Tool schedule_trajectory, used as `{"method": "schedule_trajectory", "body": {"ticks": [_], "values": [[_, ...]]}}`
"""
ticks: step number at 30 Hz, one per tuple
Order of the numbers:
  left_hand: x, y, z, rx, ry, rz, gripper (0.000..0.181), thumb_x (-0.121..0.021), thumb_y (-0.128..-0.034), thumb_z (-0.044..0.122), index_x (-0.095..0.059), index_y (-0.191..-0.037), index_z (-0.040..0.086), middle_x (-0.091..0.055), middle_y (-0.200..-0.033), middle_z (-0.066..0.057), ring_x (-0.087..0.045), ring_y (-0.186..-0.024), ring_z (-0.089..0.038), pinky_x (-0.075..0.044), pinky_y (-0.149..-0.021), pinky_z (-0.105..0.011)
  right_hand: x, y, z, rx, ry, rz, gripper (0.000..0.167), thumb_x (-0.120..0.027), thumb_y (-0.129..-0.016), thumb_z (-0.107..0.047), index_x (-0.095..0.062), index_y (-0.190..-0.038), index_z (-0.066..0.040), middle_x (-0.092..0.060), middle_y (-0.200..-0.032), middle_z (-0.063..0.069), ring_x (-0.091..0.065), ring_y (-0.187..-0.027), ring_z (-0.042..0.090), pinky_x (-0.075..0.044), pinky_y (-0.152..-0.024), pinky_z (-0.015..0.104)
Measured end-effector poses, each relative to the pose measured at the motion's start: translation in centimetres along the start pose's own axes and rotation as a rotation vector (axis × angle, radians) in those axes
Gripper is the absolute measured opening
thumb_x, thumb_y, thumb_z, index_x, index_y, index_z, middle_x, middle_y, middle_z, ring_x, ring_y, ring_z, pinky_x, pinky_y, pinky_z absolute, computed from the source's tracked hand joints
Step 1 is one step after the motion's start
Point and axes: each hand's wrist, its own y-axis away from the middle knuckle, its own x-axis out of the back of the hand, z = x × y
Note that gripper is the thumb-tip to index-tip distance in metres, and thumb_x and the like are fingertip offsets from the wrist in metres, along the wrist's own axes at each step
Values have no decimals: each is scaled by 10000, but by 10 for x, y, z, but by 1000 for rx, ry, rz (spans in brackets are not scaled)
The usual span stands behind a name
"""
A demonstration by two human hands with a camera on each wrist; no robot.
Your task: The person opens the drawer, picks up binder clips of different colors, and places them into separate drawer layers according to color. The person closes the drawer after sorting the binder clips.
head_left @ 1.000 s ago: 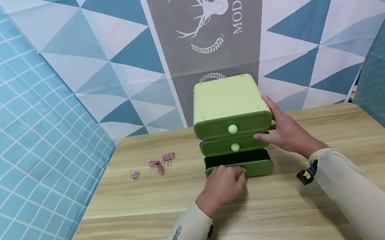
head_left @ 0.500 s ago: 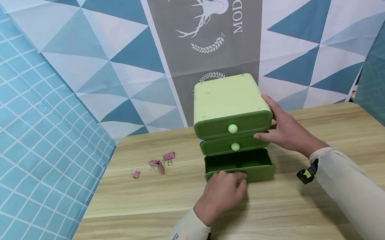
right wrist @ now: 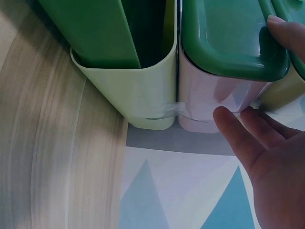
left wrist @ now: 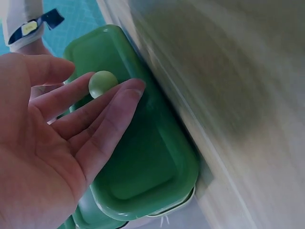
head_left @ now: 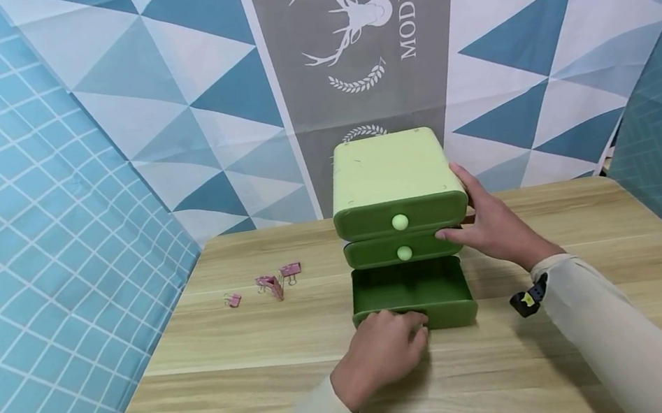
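Nearest me, the left hand is reaching to the bottom drawer, its fingers holding the pale knob between them while the thumb is staying clear. That green drawer is sticking out open over the surface. Beyond it, the right hand is touching the cabinet, thumb resting on the middle drawer, fingers spreading along the side. Off to the person's left, pink clips are lying scattered; a patterned cloth is hanging behind.
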Motion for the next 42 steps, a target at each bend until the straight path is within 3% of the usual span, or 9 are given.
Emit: {"method": "schedule_trajectory", "body": {"ticks": [6, 12, 19, 26, 31, 36, 42], "values": [[3, 11, 6, -23, -16, -5, 223, -605, -988, 241, -776, -1109, 166, -728, -827, 74, -456, -500, 36, -450, -519, -208, 0, 0, 0, 2, 5, 0, 1164, -859, -805, -329, 4, -1568, -499, -289, -1572, 57, -415, -1365, 293, -504, -926, 553], [3, 20, 10, -42, -28, 2, 207, -615, -980, 239, -775, -1088, 165, -707, -794, 81, -538, -569, 19, -490, -559, -231, -1, 1, 0, 6, 6, 0, 1163, -854, -811, -330, 11, -1571, -494, -311, -1557, 68, -421, -1360, 306, -501, -929, 559], [2, 27, 14, -17, 7, -38, 235, -591, -1000, 262, -767, -1122, 165, -729, -876, 87, -592, -641, 30, -512, -621, -219, -1, 1, 1, -8, 2, 0, 1163, -859, -806, -331, 6, -1563, -513, -316, -1555, 66, -420, -1360, 301, -496, -931, 565], [2, 33, 17, -56, -20, -8, 214, -604, -993, 263, -767, -1108, 183, -716, -826, 94, -615, -656, 6, -509, -615, -224, -1, 1, 1, -5, 8, 1, 1160, -853, -810, -342, 10, -1567, -504, -308, -1563, 60, -415, -1367, 299, -500, -929, 560], [10, 39, 14, -92, -48, 37, 189, -606, -992, 258, -769, -1084, 234, -699, -824, 127, -613, -688, -1, -504, -615, -246, -1, 1, 0, -3, 12, 1, 1152, -847, -821, -327, 9, -1577, -477, -295, -1573, 64, -405, -1377, 301, -499, -933, 556], [22, 44, 5, -57, -12, 81, 165, -611, -984, 274, -773, -1012, 262, -673, -804, 181, -534, -632, 64, -440, -526, -201, -1, 1, 0, 2, 7, 0, 1154, -848, -820, -321, 8, -1581, -463, -280, -1587, 91, -397, -1384, 322, -498, -930, 558], [31, 50, -6, 2, 7, 74, 180, -611, -982, 329, -754, -887, 272, -625, -763, 220, -466, -592, 90, -394, -507, -182, -1, 1, 1, 0, 11, 4, 1173, -856, -811, -330, 21, -1577, -473, -268, -1597, 99, -402, -1380, 329, -512, -918, 531]]}}
